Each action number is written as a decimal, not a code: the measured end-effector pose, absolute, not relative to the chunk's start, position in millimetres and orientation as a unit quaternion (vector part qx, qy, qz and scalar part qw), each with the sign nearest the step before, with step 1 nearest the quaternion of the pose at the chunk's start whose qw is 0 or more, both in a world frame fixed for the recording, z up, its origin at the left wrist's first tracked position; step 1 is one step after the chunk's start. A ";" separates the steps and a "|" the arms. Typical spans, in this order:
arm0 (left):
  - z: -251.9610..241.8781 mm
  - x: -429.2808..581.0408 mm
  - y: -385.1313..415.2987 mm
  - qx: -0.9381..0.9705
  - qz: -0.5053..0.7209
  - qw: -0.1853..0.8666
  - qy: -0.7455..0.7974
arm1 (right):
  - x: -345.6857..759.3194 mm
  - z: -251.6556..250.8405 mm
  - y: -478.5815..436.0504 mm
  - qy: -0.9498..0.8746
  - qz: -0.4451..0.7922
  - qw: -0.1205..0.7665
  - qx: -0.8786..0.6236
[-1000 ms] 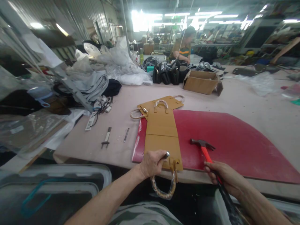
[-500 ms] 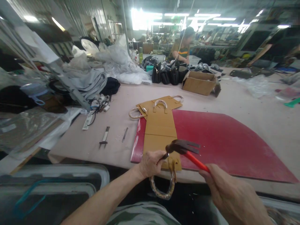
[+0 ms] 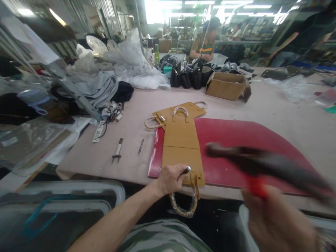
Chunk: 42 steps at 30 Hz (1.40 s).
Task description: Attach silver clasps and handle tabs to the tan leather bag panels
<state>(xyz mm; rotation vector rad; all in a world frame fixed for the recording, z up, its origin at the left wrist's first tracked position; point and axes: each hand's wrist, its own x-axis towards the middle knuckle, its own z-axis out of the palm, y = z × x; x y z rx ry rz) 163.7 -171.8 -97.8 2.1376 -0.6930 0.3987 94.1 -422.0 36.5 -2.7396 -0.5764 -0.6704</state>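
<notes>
Leather panel at the table edge, seen from above my own hands. My left hand (image 3: 170,179) is closed around a short metal hand tool (image 3: 187,170), its bright end showing above my fist and its lower end hidden. My right hand (image 3: 278,213) grips the red part of a claw hammer (image 3: 244,157); both are blurred, the hammer head raised to the right of the tool and apart from it. The tan leather panel (image 3: 181,140) lies beneath my left hand, partly on a dark red board (image 3: 236,147), its near plastic-wrapped handle (image 3: 184,211) hanging past the edge of the table (image 3: 147,101). A second tan panel (image 3: 194,109) lies partly under its far end. To the left rest a pair of dividers (image 3: 118,150) and a thin metal rod (image 3: 141,147).

Containers: the cardboard box (image 3: 223,90) stands with its flaps open, its contents indistinct. Beside it stand black handbags (image 3: 186,79), their insides not visible. At lower left is a grey plastic bin (image 3: 120,192); a teal strip (image 3: 34,213) shows within its outline, whether inside or on top I cannot tell. Clear plastic bags (image 3: 139,70) are heaped at the far left, contents unclear.
</notes>
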 end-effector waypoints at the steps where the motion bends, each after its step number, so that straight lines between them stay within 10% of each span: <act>1: -97.5 163.7 -171.7 0.852 0.158 0.417 -0.275 | 94.0 33.6 -420.8 -0.218 -0.219 0.128 -0.943; 11: -96.4 165.4 -172.4 0.842 0.169 0.428 -0.282 | 154.9 -19.5 -470.6 -0.006 -0.032 0.252 -0.967; 22: -90.5 159.8 -172.3 0.854 0.126 0.420 -0.280 | 167.4 -67.5 -401.3 -0.191 -0.163 0.227 -0.941; 31: -78.5 194.3 -127.7 0.693 0.084 0.707 0.112 | 164.9 -87.2 -370.1 -0.261 -0.053 0.259 -0.928; 42: -59.0 217.3 1.0 0.975 -0.011 0.089 0.204 | 172.8 -104.1 -373.1 -0.265 -0.095 0.255 -0.925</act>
